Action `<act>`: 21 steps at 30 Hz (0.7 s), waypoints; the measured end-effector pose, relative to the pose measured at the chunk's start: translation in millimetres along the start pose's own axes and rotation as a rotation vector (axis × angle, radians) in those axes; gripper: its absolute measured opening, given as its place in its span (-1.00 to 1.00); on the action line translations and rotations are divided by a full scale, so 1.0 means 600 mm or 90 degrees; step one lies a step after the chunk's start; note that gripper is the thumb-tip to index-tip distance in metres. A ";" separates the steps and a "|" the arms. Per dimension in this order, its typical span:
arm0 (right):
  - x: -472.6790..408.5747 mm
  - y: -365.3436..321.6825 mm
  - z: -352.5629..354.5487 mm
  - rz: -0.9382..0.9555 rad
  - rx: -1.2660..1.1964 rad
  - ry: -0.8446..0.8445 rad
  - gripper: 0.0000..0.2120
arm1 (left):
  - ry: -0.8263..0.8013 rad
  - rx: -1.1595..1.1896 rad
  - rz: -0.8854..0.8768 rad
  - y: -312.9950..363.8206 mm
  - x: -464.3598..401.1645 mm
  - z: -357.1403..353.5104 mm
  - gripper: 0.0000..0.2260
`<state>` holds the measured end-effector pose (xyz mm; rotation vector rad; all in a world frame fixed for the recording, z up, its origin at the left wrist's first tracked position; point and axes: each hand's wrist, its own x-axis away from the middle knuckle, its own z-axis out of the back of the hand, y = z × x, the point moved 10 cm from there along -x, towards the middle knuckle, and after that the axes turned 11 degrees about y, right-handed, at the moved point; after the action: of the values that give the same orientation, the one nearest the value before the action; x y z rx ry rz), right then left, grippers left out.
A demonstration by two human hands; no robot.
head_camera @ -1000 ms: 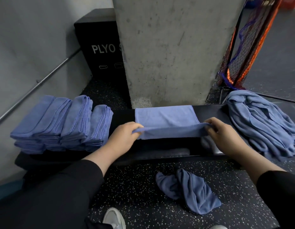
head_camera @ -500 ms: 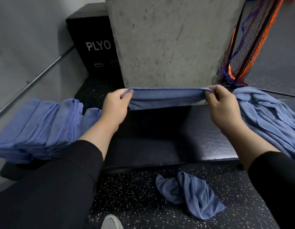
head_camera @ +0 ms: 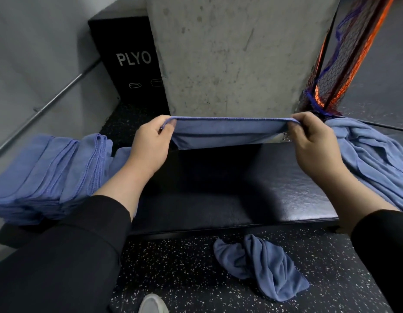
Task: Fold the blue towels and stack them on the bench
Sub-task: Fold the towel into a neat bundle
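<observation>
Blue cloth, a partly folded towel (head_camera: 227,134), hangs taut in the air above the black padded bench (head_camera: 218,195), its top edge pinched at one end by the left hand (head_camera: 150,143) and at the other by the right hand (head_camera: 313,141), both with fingers curled over the hem. Folded towels (head_camera: 49,172) sit stacked on the bench's left end, an unfolded heap (head_camera: 376,154) lies on its right end (draping over the edge), and one crumpled towel (head_camera: 263,265) rests on the speckled floor (head_camera: 184,279).
</observation>
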<state>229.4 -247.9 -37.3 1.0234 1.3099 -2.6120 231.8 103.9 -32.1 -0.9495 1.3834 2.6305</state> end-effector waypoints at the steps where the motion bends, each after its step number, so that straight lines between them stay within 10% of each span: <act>1: 0.001 -0.001 0.002 0.002 0.006 -0.003 -0.90 | 0.003 0.007 0.007 0.004 0.003 0.002 -0.81; 4: 0.010 0.000 0.008 0.010 0.015 -0.030 -0.90 | -0.023 0.039 0.043 0.001 0.011 0.000 -0.83; 11: 0.105 0.054 -0.048 0.031 0.182 -0.402 -0.89 | -0.453 -0.249 0.000 -0.067 0.131 -0.070 -0.65; 21: 0.186 0.065 -0.032 0.054 0.300 -0.539 -0.90 | -0.596 -0.400 -0.072 -0.066 0.241 -0.066 -0.66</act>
<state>165.3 -232.0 -137.2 -0.0822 0.4610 -2.7984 145.4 61.7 -153.7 0.2576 0.2912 2.7931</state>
